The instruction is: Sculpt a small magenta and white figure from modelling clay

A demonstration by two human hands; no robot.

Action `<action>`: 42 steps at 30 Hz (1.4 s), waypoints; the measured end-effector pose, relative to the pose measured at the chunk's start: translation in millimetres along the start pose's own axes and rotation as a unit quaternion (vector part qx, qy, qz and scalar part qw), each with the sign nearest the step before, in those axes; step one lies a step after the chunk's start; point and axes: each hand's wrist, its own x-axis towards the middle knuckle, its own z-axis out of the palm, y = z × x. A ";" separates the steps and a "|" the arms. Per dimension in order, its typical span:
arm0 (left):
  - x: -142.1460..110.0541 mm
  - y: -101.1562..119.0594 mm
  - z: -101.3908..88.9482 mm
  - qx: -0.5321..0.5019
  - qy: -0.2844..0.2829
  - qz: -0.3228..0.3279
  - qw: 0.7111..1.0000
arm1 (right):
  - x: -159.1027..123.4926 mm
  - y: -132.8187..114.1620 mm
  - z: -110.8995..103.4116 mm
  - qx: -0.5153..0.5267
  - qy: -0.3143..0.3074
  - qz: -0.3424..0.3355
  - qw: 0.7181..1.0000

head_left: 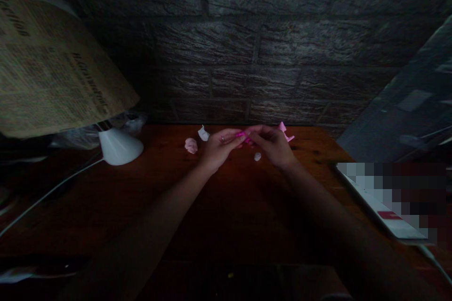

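Observation:
Over the far part of the wooden table, my left hand (219,149) and my right hand (271,145) meet fingertip to fingertip. Both are closed on a small bright pink piece (241,134); its kind is too small and dark to make out. A ring shows on a left finger. Left of my left hand lie a crumpled pale pink lump (191,145) and a white scrap (203,133). Below the fingers of my right hand rests a small whitish lump (257,156). A pink pointed object (282,127) stands behind my right hand, partly hidden by it.
A lamp with a newspaper-print shade (52,66) and white base (120,147) stands at the left, its cord crossing the table (169,207). Clear plastic lies behind it. A brick-patterned wall (226,42) closes the back. At the right is a white flat object (384,211), partly blurred out.

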 end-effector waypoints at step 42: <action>-6.5 23.6 8.7 -0.289 -0.016 -0.235 0.928 | -10.2 -6.8 21.9 0.088 0.078 0.037 0.992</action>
